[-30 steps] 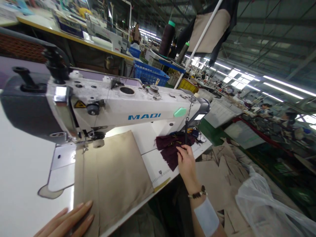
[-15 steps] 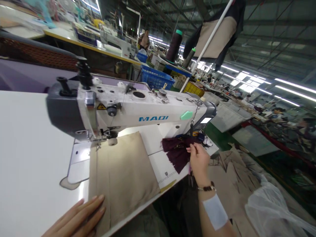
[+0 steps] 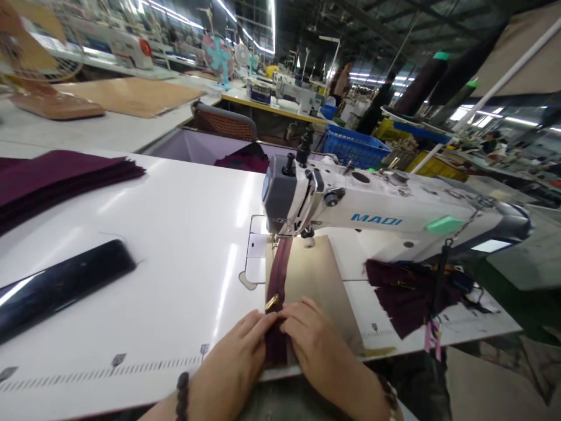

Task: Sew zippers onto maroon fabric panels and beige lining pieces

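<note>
A white sewing machine (image 3: 385, 213) stands on the white table (image 3: 175, 257). Under its needle lies a beige fabric piece (image 3: 313, 280) with a dark purple zipper (image 3: 279, 275) along its left edge; the zipper's brass pull (image 3: 272, 302) sits near my fingers. My left hand (image 3: 239, 356) presses on the zipper's near end from the left, fingers together and flat. My right hand (image 3: 319, 345) lies on the beige fabric beside it, fingertips touching the zipper. Both hands meet at the table's front edge.
A pile of purple zippers (image 3: 405, 295) lies under the machine's arm at right. A stack of purple fabric (image 3: 56, 175) sits far left, a long black bar (image 3: 61, 286) nearer. Scissors (image 3: 433, 333) hang from the machine. Blue crate (image 3: 355, 146) and other workstations stand behind.
My right hand left the zipper pile and came to the beige fabric with a purple zipper, now laid along its left edge. My left hand shifted onto the zipper. The view swung left.
</note>
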A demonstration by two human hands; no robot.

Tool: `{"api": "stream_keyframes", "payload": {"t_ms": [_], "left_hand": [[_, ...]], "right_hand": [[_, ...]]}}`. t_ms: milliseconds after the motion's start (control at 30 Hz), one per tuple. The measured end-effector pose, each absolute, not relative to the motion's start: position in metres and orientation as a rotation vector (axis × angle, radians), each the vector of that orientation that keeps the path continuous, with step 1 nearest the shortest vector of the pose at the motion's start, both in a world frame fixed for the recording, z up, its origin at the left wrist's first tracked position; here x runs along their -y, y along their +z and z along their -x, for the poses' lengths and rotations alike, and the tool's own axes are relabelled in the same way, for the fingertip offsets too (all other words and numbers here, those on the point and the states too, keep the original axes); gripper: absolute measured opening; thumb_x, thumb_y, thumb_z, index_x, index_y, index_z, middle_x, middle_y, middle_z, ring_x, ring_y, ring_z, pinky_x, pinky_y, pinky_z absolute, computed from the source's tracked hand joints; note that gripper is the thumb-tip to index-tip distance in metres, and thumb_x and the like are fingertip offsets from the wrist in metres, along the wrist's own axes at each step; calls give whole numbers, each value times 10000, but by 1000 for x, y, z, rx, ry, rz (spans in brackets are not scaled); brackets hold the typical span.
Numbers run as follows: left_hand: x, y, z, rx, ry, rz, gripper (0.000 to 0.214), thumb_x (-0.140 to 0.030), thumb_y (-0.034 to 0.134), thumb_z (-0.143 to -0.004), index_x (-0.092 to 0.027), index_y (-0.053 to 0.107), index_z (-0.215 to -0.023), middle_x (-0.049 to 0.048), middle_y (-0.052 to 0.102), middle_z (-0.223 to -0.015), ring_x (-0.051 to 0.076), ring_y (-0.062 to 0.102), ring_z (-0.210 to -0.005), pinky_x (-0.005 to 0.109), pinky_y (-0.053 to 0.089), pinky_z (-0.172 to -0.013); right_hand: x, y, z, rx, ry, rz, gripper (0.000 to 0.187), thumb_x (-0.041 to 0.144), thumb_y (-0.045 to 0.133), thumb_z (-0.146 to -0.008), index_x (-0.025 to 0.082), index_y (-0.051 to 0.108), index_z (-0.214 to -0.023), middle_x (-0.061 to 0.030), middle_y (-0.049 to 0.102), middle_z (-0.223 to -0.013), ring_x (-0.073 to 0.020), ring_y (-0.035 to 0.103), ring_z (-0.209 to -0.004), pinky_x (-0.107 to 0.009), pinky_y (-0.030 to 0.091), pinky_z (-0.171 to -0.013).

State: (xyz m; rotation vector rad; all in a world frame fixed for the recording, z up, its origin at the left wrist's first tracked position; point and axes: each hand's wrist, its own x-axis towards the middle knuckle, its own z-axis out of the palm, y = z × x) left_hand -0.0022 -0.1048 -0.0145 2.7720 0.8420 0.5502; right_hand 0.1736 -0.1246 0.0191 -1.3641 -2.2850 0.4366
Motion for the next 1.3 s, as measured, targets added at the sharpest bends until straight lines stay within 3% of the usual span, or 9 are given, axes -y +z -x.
{"api": "stream_keyframes", "payload": {"t_ms": [67,167,333,567,767,1033,1233,1300], "left_hand": [[106,-20,1,-851,557,-2781,222,-220,518,-877,-161,558,-1087,96,545,-1166,223,542,-1024,430,458,-875],[108,-26,-2,-851,601,-2843,165,-122,518,-829,-133,623,-955,115,588,-1107,248,513,-1050,415,413,-939],[111,-33,0,-854,693,-2959,173,-78,491,-774,-104,646,-846,147,591,-1116,266,487,-1075,416,359,-980],[111,-22,4,-769,684,-2945,212,-102,441,-821,-107,642,-891,144,582,-1150,259,459,-1124,398,355,-1003],[116,9,10,-658,589,-2824,387,-69,278,-888,-121,661,-893,96,613,-1137,192,527,-1063,289,379,-1012],[121,4,13,-647,538,-2757,281,-125,384,-899,-120,639,-1016,89,597,-1171,196,524,-1095,279,371,-1027],[116,14,13,-595,413,-2762,178,-289,551,-850,-151,658,-882,57,621,-1130,193,548,-1055,256,423,-985],[107,27,17,-605,417,-2688,189,-310,528,-867,-168,653,-856,36,640,-1077,164,582,-968,217,474,-911]], "right_hand": [[114,29,-181,2361,514,1359,319,7,379,-785,174,608,-930,-72,581,-1079,-186,518,-1042,-439,323,-1011],[95,39,-187,2458,580,1285,338,35,391,-798,177,634,-985,-108,482,-1225,-206,442,-1157,-394,345,-1007],[71,34,-184,2494,635,1253,344,50,364,-832,167,613,-1038,-112,416,-1311,-196,369,-1243,-357,327,-1038],[45,12,-181,2334,465,1378,308,109,436,-840,83,502,-1140,-170,410,-1330,-207,348,-1267,-377,327,-1052],[68,1,-182,2334,327,1472,397,130,403,-866,64,468,-1252,-196,241,-1425,-258,214,-1327,-428,298,-1061],[74,2,-175,2336,223,1575,425,124,443,-850,54,453,-1270,-160,434,-1325,-249,376,-1234,-439,349,-1034],[73,1,-173,2314,204,1596,422,150,384,-876,72,431,-1288,-147,419,-1335,-248,366,-1231,-483,324,-1031],[75,0,-175,2345,212,1573,433,142,370,-876,76,407,-1302,-149,384,-1364,-250,324,-1268,-524,278,-1041]]}}
